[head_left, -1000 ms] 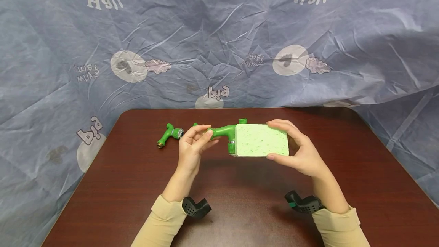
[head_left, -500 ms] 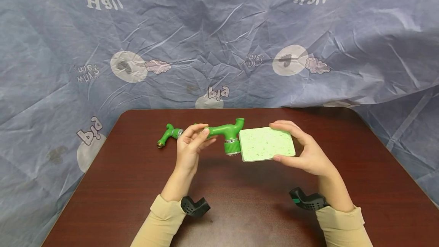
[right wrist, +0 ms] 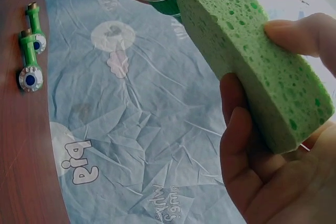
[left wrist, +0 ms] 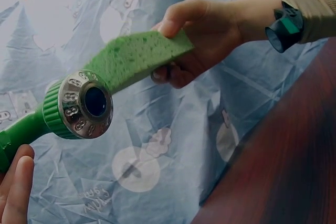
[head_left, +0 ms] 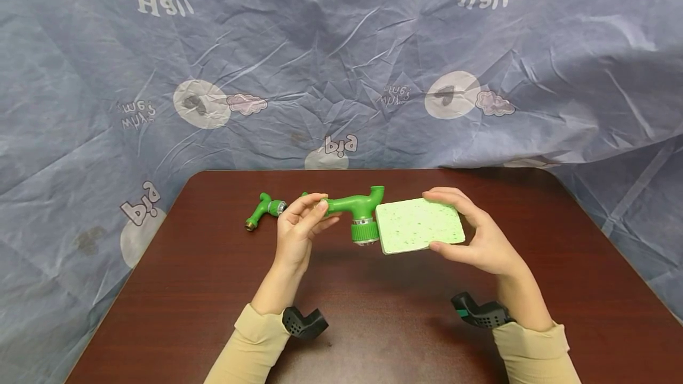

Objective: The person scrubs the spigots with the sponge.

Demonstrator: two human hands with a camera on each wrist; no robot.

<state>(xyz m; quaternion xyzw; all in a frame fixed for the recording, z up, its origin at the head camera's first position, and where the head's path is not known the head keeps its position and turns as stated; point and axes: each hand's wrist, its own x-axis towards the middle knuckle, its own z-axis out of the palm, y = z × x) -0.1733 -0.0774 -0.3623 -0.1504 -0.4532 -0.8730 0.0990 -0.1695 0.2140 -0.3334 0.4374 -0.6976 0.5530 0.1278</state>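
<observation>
My left hand (head_left: pixel 299 230) pinches the thin end of a green plastic tap (head_left: pixel 349 201) between thumb and fingers, above the table. The tap's ribbed collar with a silver ring points down, and its threaded stub points up. My right hand (head_left: pixel 472 236) grips a light green sponge (head_left: pixel 421 225) by its right end, thumb below and fingers on top. The sponge's left edge is right at the tap's collar in the head view. Seen from the left wrist, the sponge (left wrist: pixel 139 59) reaches behind the collar (left wrist: pixel 86 103). Its pores show closely in the right wrist view.
Another green tap (head_left: pixel 261 211) with a brass end lies on the dark red-brown table (head_left: pixel 176 289), left of the left hand. A further tap (right wrist: pixel 33 22) lies beside it, mostly hidden behind that hand in the head view. A printed blue-grey cloth (head_left: pixel 341 64) hangs behind the table.
The sponge has moved right and slightly down from in front of the tap and has tilted, uncovering the collar and upper stub. The left hand has hardly moved.
</observation>
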